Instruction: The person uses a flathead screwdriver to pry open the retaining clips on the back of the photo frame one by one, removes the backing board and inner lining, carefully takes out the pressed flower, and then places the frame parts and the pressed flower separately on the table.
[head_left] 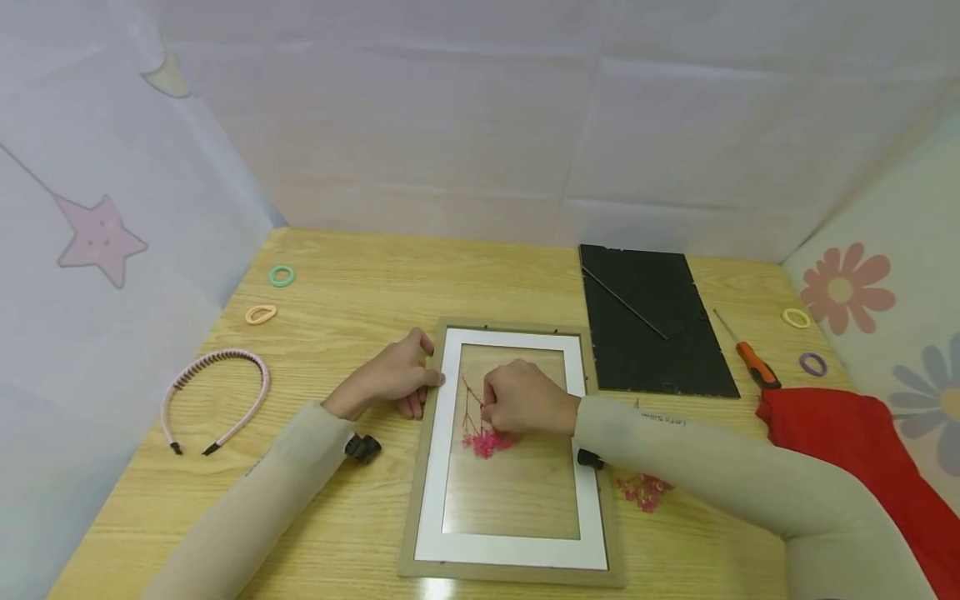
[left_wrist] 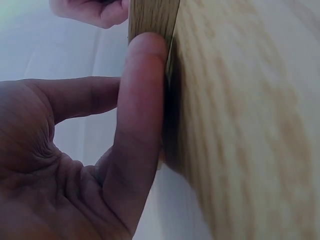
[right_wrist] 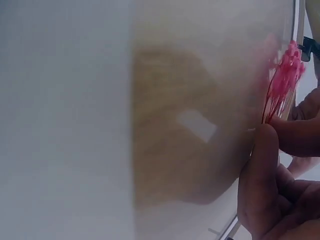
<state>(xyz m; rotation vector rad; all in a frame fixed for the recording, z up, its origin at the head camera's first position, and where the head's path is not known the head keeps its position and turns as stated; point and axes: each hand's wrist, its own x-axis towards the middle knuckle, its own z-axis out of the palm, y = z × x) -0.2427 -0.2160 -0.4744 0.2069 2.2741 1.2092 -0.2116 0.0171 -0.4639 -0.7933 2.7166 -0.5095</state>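
Observation:
A wood-coloured picture frame (head_left: 510,574) lies flat, with a white mat (head_left: 517,550) and a clear pane inside. My left hand (head_left: 393,377) holds its left side; one finger lies along the outer edge (left_wrist: 150,22) in the left wrist view. Above the pane my right hand (head_left: 525,398) pinches the thin stems of a pink dried flower sprig (right_wrist: 286,75) between thumb and finger. In the head view its pink blossoms (head_left: 487,443) hang below the hand, over the pane. A second pink sprig (head_left: 645,492) is on the table, partly hidden by my right forearm.
A black backing board (head_left: 637,358) with a thin rod across it lies at the back right. Beside it are an orange-handled screwdriver (head_left: 757,367), red cloth (head_left: 825,433) and two hair ties. A pink headband (head_left: 262,375) and two more hair ties (head_left: 281,276) are left.

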